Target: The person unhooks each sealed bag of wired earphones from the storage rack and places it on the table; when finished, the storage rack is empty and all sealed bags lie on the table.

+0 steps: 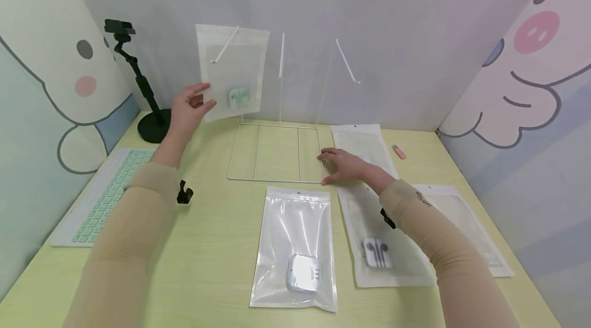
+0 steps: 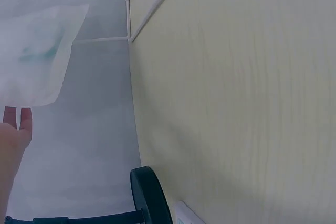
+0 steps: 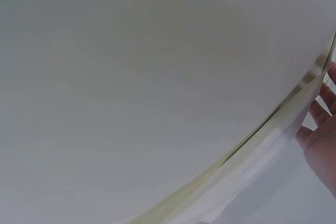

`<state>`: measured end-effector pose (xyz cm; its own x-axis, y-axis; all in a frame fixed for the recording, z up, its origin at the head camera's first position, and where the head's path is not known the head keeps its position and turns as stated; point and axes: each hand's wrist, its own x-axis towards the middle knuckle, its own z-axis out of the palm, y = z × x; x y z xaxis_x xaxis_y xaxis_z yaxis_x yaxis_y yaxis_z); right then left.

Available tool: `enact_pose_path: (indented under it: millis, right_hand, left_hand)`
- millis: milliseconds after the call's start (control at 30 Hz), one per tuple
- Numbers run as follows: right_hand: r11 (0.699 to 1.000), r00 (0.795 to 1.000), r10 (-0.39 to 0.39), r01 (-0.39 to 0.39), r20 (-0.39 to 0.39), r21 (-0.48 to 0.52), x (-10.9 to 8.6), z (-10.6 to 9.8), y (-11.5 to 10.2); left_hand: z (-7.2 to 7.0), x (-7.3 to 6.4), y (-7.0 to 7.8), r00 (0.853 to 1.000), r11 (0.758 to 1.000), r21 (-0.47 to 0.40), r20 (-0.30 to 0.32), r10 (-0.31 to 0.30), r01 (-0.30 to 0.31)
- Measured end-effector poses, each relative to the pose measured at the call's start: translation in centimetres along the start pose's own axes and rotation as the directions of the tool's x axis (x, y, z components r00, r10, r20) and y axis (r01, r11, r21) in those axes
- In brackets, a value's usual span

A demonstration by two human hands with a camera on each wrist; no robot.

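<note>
A white wire display rack (image 1: 274,180) stands at the back of the table, with three hooks jutting forward. On its left hook hangs a translucent zip pouch (image 1: 235,69) containing a small green-and-white item, too blurred to name. My left hand (image 1: 186,110) touches the pouch's left edge with extended fingers and thumb; in the left wrist view those fingertips meet the edge. At the rack base's right front corner, my right hand (image 1: 346,165) presses on the wire with fingers spread. Directly before the rack lies a shiny clear pouch (image 1: 295,230) with a white square case inside.
More pouches lie at right, one pouch (image 1: 397,266) showing an earphone picture, others beside it (image 1: 461,215) and behind. A pink stick (image 1: 399,152) lies near the wall. On the left are a mint-keyed keyboard (image 1: 111,189) and a black stand (image 1: 154,126).
</note>
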<state>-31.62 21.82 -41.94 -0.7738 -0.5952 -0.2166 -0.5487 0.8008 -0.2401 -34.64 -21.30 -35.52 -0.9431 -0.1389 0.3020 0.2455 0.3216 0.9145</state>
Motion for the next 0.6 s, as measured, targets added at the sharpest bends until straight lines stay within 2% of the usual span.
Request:
enact_pose_path:
  millis: [200,400,600]
  right_hand:
    - [1.000,1.000,0.004,-0.004,0.003,-0.001,0.0,0.0,0.1]
    - [1.000,1.000,0.013,-0.013,0.002,0.002,0.1,0.1,0.2]
    - [1.000,1.000,0.008,-0.008,-0.009,-0.005,0.1,0.2,0.3]
  left_hand:
    - [-0.3,-0.7,0.2,0.997,0.997,-0.009,0.006,0.075,-0.075]
    - [-0.5,-1.6,0.6,0.993,0.990,0.074,-0.004,0.122,-0.121]
    - [-0.8,-3.0,1.5,0.977,0.971,0.107,0.012,0.212,-0.212]
